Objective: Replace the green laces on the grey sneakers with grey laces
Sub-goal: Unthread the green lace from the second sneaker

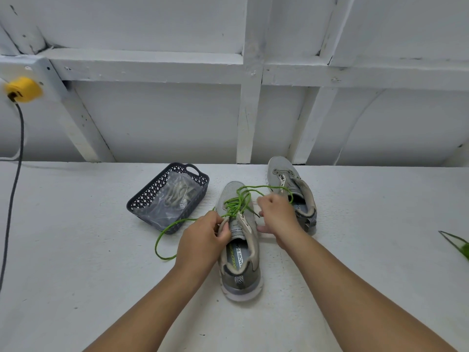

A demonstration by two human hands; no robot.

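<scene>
Fingers of my left hand (203,235) pinched the near sneaker's (239,240) tongue edge beside the green lace (236,204); my right hand (275,214) curled round a lace strand just beside it. Its insole read "MEMORY FO". Grey laces (177,193) lay bagged in the basket (142,199).

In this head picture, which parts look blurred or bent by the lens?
Head view: the yellow plug at far left is smeared, the green thing at the right edge is blurred, and the white wall beams curve near the edges; the near grey sneaker is sharp.
</scene>
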